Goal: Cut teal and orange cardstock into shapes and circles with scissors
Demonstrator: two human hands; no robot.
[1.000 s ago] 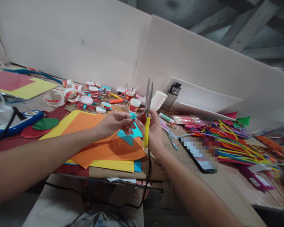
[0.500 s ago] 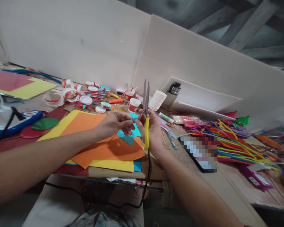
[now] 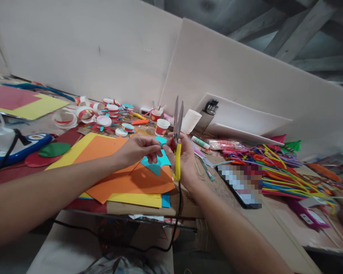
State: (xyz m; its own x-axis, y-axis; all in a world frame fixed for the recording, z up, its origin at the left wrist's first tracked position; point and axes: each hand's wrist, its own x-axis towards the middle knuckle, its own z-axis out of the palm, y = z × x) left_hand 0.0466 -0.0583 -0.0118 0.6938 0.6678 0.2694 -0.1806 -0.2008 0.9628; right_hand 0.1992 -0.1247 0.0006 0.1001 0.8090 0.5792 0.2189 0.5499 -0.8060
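My right hand [image 3: 185, 158] holds scissors [image 3: 178, 121] with yellow and red handles. Their blades point up and stand slightly apart. The fingertips of my left hand [image 3: 148, 148] are pinched on a small piece of blue paper [image 3: 161, 145], close to my right thumb; most of the piece is hidden by the fingers. Below both hands lie a larger light-blue paper piece [image 3: 156, 166] and orange paper sheets [image 3: 125, 184], stacked on yellow paper [image 3: 137, 198].
Cut paper-cup pieces [image 3: 103, 121] crowd the back left. A paper cup [image 3: 162, 127], a cup stack [image 3: 191, 121] and a bottle [image 3: 207, 116] stand behind my hands. To the right are a phone [image 3: 240, 186] and pipe cleaners [image 3: 286, 179]. A black cable [image 3: 179, 205] hangs off the table edge.
The scissor blades have spread a little wider, the right one tipping to the right. My hands stay in nearly the same place, still close together.
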